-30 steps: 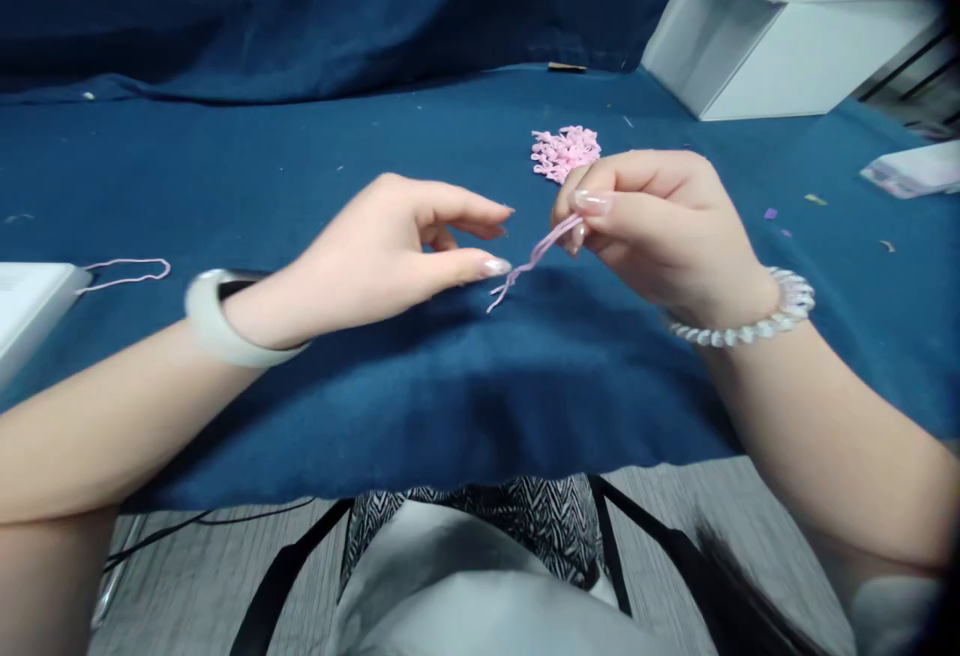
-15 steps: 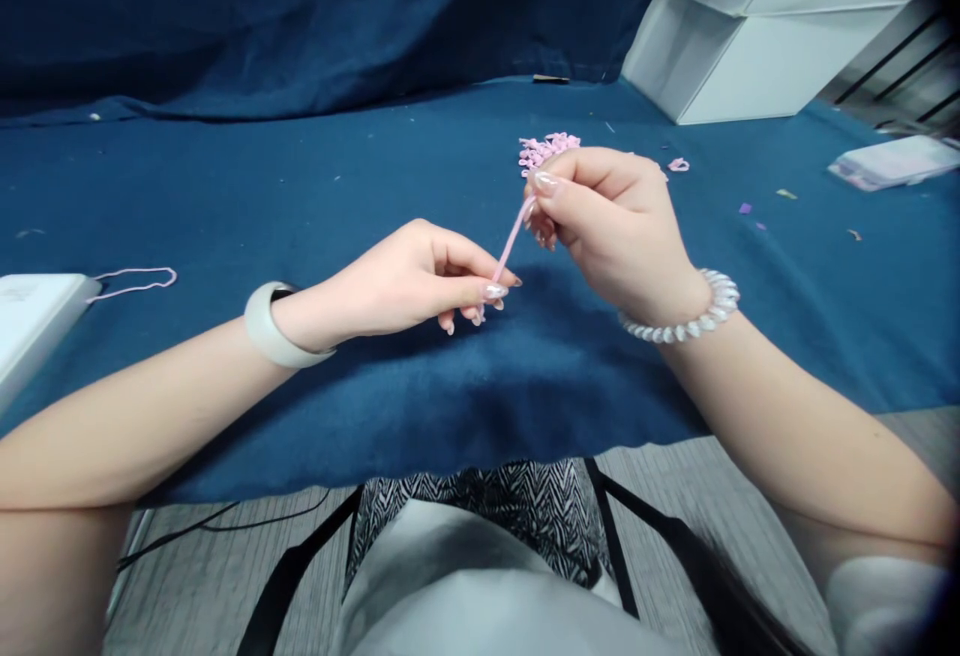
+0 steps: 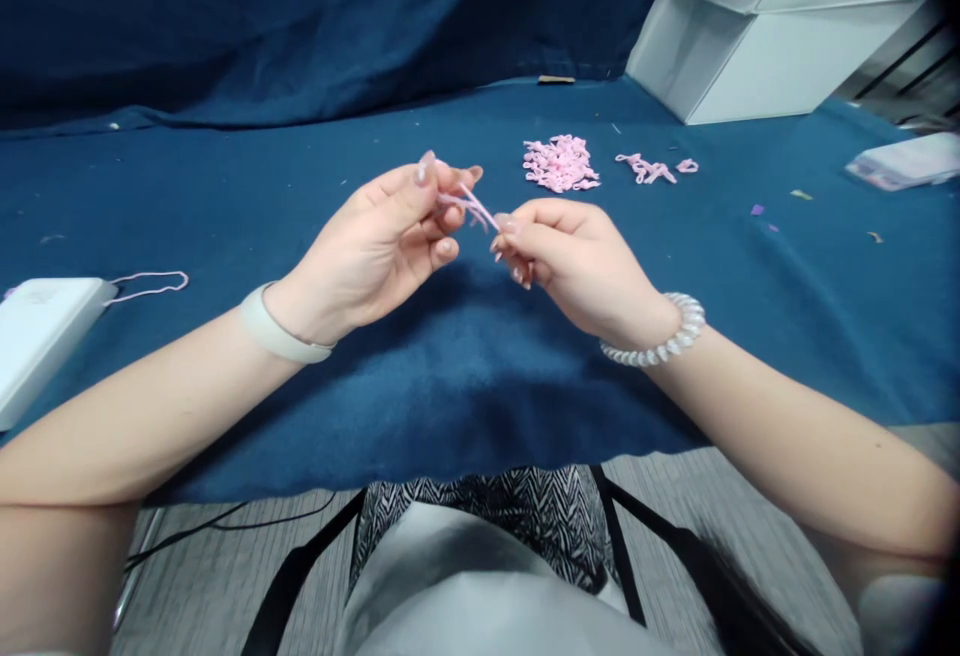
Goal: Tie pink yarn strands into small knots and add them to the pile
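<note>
A pink cord [image 3: 480, 208] runs between my two hands above the blue cloth. My left hand [image 3: 397, 226], palm turned up, pinches it between thumb and forefinger, and the cord looks looped around the fingers there. My right hand [image 3: 559, 251] is closed on the cord's other part with thumb and fingertips. Part of the cord is hidden by the fingers. Beyond my right hand lies a pile of small pink knotted cord pieces [image 3: 561, 164], with a few more pink pieces [image 3: 646, 170] to its right and a single small loop [image 3: 687, 166] beside them.
A white box-like block [image 3: 52, 336] sits at the left, a pink cord loop [image 3: 154, 286] sticking out from it. White storage boxes [image 3: 780, 66] stand at the back right, and a flat clear case [image 3: 904, 161] lies at the right edge. Small scraps dot the blue cloth [image 3: 262, 206].
My left hand has risen and rolled palm up. My right hand has come down and slightly left, uncovering the pink pile. The cord, a single straight length before, now appears looped.
</note>
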{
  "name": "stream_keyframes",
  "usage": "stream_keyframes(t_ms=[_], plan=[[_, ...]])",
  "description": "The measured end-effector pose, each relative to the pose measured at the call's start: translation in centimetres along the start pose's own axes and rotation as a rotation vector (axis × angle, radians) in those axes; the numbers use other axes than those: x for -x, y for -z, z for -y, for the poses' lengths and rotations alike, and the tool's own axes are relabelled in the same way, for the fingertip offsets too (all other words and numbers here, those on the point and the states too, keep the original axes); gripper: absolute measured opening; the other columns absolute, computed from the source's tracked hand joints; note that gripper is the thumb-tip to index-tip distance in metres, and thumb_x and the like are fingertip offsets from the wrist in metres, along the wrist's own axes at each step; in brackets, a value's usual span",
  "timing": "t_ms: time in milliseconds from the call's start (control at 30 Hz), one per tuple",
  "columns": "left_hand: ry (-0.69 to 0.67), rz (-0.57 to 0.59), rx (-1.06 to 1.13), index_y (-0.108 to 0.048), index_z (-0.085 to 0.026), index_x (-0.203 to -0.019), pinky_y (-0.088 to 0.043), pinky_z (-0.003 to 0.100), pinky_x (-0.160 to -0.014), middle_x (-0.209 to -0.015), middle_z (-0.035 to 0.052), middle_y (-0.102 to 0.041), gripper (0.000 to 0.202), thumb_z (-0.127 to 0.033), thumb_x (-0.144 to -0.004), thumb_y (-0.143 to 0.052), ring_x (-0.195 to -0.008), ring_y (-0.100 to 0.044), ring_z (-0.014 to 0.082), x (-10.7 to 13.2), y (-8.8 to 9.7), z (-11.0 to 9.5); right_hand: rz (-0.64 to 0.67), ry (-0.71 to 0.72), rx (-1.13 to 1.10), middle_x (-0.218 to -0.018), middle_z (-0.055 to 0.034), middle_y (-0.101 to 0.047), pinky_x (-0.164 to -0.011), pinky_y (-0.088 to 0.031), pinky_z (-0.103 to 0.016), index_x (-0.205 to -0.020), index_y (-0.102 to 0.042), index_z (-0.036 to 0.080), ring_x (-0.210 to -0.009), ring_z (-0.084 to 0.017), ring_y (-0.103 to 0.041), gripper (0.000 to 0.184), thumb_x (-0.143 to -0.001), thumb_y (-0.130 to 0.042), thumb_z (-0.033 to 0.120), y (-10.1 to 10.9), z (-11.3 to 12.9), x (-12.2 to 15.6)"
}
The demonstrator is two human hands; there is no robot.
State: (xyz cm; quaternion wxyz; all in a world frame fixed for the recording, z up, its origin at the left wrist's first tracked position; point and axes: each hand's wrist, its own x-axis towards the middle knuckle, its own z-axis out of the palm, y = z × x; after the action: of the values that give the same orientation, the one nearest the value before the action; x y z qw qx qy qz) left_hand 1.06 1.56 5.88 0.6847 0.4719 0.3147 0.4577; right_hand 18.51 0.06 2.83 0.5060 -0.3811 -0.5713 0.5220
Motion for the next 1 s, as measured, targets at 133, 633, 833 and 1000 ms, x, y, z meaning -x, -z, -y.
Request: stream_keyframes(t_ms=[133, 633, 833, 1000], plan=[[0.043, -0.034, 0.003, -0.063, -0.016, -0.079, -0.044, 0.01, -0.058, -0.091, -0.001, -0.062, 0.029, -0.035, -0.094, -0.048, -0.07, -0.06, 0.0016, -0.2, 0.0, -0.2, 0.025, -0.121, -0.093, -0.057, 0.0009, -0.055, -0.045, -0.03, -0.021, -0.064, -0.061, 0.013, -0.048, -0.006, -0.043, 0.016, -0.074, -0.065, 0.026, -0.8, -0.4, 0.1], [0.264, -0.023, 0.147, -0.052, -0.014, -0.072, -0.036, 0.012, -0.044, -0.055, -0.0049, -0.043, 0.035, -0.039, -0.096, -0.044, -0.04, -0.038, 0.0003, 0.3, 0.0, -0.3, 0.064, 0.061, 0.109, -0.061, -0.0002, -0.054, -0.052, -0.037, -0.022, -0.066, -0.06, 0.014, -0.054, -0.008, -0.047, 0.028, -0.083, -0.063, 0.035, 0.8, -0.2, 0.3], [0.28, 0.078, 0.193, -0.048, -0.014, -0.069, -0.036, 0.014, -0.042, -0.055, -0.0047, -0.043, 0.034, -0.036, -0.095, -0.046, -0.038, -0.037, 0.0011, 0.5, 0.1, 0.1, 0.121, 0.077, 0.152, -0.07, -0.0004, -0.054, -0.057, -0.041, -0.023, -0.081, -0.059, 0.015, -0.06, -0.009, -0.049, 0.023, -0.088, -0.057, 0.037, 0.5, 0.0, 0.4], [0.303, 0.09, 0.149, -0.048, -0.015, -0.071, -0.036, 0.016, -0.042, -0.056, -0.0042, -0.044, 0.031, -0.036, -0.093, -0.05, -0.039, -0.04, 0.0026, 0.5, 0.0, 0.5, 0.229, 0.08, 0.205, -0.067, -0.0001, -0.053, -0.058, -0.038, -0.024, -0.074, -0.056, 0.014, -0.061, -0.009, -0.047, 0.021, -0.085, -0.06, 0.031, -0.1, 0.4, 0.7]])
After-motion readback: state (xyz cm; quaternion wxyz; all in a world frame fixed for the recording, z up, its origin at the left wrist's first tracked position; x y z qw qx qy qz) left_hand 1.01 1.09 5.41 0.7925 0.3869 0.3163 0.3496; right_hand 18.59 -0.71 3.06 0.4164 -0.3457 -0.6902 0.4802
